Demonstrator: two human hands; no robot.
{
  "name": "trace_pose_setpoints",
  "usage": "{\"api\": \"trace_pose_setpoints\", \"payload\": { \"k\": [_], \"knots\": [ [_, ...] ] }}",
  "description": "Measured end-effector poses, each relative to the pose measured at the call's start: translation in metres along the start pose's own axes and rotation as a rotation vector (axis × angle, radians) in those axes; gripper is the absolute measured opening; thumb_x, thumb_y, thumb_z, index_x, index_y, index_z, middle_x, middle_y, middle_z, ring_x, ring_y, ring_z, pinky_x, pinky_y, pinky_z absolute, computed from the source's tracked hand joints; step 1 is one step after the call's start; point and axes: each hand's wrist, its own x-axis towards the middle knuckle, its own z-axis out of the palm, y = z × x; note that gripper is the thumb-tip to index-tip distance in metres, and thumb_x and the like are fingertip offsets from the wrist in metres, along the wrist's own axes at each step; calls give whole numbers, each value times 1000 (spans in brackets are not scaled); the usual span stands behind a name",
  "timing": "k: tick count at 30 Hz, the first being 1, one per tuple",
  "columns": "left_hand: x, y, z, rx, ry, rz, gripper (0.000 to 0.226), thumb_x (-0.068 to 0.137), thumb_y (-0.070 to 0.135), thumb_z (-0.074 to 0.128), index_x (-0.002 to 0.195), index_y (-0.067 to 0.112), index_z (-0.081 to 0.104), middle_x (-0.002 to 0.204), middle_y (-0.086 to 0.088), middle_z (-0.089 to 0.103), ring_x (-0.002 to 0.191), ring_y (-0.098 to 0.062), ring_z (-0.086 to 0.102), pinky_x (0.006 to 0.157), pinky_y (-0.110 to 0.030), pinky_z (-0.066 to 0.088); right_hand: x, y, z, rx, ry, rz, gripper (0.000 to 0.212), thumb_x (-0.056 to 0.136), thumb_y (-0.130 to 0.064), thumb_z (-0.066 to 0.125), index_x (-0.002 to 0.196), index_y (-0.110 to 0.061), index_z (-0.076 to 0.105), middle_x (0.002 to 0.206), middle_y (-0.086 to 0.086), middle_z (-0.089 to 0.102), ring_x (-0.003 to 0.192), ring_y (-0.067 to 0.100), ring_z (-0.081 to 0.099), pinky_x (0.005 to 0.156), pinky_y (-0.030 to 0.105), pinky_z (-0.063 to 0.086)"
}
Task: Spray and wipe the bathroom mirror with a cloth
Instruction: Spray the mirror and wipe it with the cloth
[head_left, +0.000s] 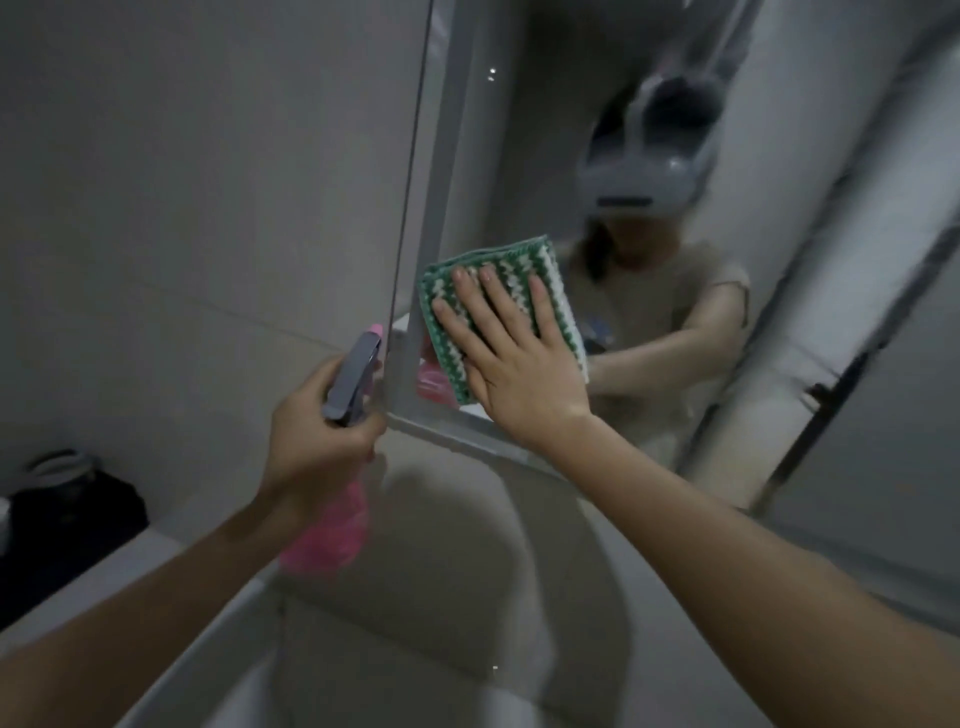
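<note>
Forearms reach up from the lower edge of the view, over a pale basin (467, 597). Nearest, the left hand (317, 441) is curled round the neck of a pink spray bottle (332, 530) — its grey trigger head points up toward the mirror's left edge. Just beyond and to the right, the right hand (519, 364) lies flat, fingers straight and spread, pressing a green-and-white cloth (498, 306) against the lower left corner of the mirror (779, 260). The hands are apart. A dark container (67, 499) sits on the worktop (119, 587) at far left. In the glass — the person's blurred reflection.
</note>
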Motion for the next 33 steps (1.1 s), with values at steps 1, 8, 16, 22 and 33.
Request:
{"api": "trace_pose_setpoints", "payload": {
  "k": [1,8,16,22,33],
  "knots": [
    [-3,-7,1,-2,-12,-15,29,74,6,62,86,31,60,63,-8,54,50,-15,45,41,-18,40,-6,-9,3,-8,-17,-31,60,95,-35,25,153,-19,17,159,7,15,146,26,13,115,50,-9],
    [-14,-2,34,-71,-87,-49,27,73,10,61,84,33,55,63,-11,53,53,-24,49,40,-18,44,-33,30,3,25,60,-182,52,97,-37,32,147,-24,36,152,2,34,141,22,31,116,43,4],
    [-44,44,94,-189,-283,7,34,63,6,50,89,25,58,60,-9,44,50,-17,41,40,-20,41,-127,127,-12,-66,138,42,50,99,-38,36,147,-27,35,153,2,32,142,21,27,115,46,13],
    [-73,29,142,-43,-276,83,31,62,9,53,92,19,57,46,12,52,40,-10,46,41,-24,45,-193,117,0,-45,79,245,52,100,-38,36,150,-28,26,156,3,21,145,20,15,116,49,12],
    [-74,-36,100,-46,-259,-82,21,61,6,51,80,12,56,51,-12,49,44,-31,44,41,-37,44,-210,39,24,39,35,492,59,101,-32,32,153,-22,7,159,5,-11,147,27,-7,114,54,-2]
  ]
}}
